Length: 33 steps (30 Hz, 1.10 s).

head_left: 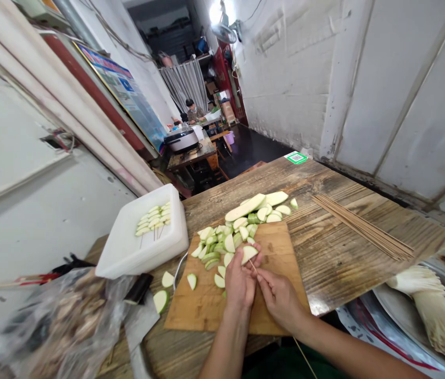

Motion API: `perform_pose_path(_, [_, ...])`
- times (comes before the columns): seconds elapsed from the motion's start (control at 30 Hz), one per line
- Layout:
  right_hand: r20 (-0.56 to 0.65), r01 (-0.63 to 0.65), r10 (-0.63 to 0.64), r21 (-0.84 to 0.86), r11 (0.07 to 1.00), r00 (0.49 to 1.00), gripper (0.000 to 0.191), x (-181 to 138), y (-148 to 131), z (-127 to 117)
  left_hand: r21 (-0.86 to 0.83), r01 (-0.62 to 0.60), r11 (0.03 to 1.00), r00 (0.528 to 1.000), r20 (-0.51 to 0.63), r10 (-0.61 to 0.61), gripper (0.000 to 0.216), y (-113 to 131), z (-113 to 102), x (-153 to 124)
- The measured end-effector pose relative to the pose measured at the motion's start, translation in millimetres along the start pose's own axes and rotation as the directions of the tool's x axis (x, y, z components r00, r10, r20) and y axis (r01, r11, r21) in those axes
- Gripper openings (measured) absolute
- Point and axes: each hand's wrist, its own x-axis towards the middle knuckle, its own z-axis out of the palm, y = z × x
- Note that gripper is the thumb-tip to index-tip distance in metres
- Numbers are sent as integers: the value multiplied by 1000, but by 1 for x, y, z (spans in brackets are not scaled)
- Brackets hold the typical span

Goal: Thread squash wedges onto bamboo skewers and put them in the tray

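Observation:
My left hand (240,284) is closed round a half-moon zucchini slice (250,255), its pale cut face turned up. Pinched in my right hand (280,296) is a thin bamboo skewer (304,357), whose front end meets the lower edge of that slice; how deep it goes I cannot tell. Both hands are over a wooden cutting board (191,316). Beyond them lies a heap of cut zucchini slices (212,245), with longer zucchini pieces (246,207) behind it. Skewered slices (153,217) lie in a white plastic tub (115,252) on the left.
A bundle of skewers (362,226) lies on the wooden table (325,252) at right. A cleaver (139,321) and a plastic bag (72,310) are at left. Enoki mushrooms (439,310) rest in a metal bowl at lower right. A person (194,111) sits far back.

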Motion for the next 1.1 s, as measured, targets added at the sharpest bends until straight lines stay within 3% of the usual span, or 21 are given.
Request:
perform_pose_path(0.87, [-56,-68,66,-30,997,996,28,0,2,3,44,-9,999,1000,18,8,19,-3,6,-8])
perform_pose_path(1.1, [-69,-95,91,-46,994,993,28,4,1,1,9,44,999,999,11,-44,24,-9,8,-11])
